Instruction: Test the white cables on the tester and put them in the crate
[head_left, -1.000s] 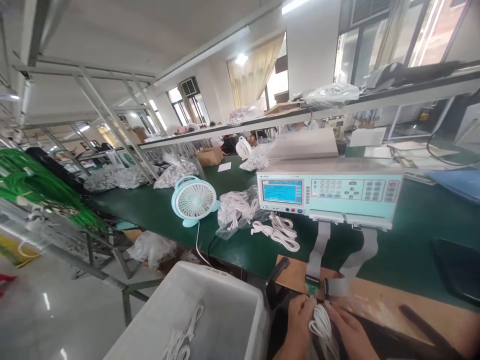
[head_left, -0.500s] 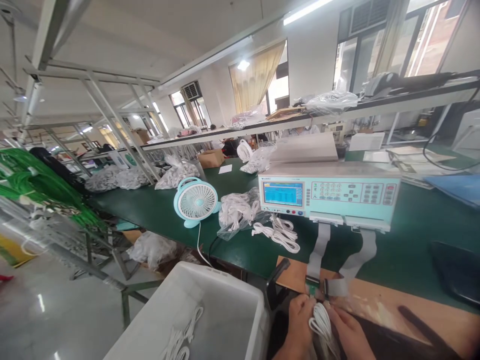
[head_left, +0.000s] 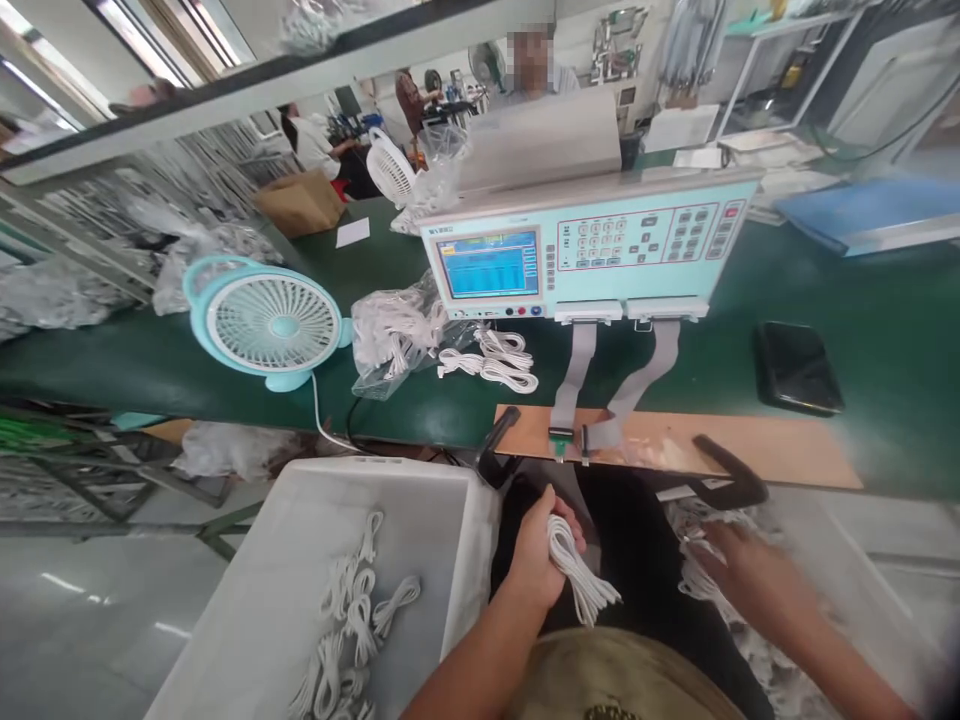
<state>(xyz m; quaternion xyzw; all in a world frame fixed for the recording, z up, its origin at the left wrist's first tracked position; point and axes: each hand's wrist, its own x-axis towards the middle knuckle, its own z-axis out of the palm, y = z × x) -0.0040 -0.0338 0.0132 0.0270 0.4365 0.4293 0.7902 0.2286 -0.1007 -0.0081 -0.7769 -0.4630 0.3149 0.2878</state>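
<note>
My left hand (head_left: 536, 550) is closed around a coiled bundle of white cable (head_left: 581, 580), held in front of my lap, with its loops hanging toward the lower right. To the right, my right hand (head_left: 727, 565) is at a heap of white cable bundles (head_left: 697, 585). Its fingers are blurred, and their grip does not show. Beyond both hands, a green connector board (head_left: 559, 445) and a second small connector (head_left: 586, 445) sit at the edge of an orange-brown board (head_left: 795, 450). Grey ribbon cables (head_left: 576, 375) link them to a tester (head_left: 592, 255) with a lit screen.
A white bin (head_left: 469, 560) with several cable bundles stands at the left. Black clamps (head_left: 496, 450) hold the board to the green table (head_left: 705, 375). A light-blue fan (head_left: 270, 325), bagged cables (head_left: 397, 335), loose white cables (head_left: 495, 365) and a black device (head_left: 799, 368) are on it. A person sits opposite.
My hands have come away from the connectors and moved apart. The left one keeps the cable bundle, while the right one has gone to the heap. My view has tilted down.
</note>
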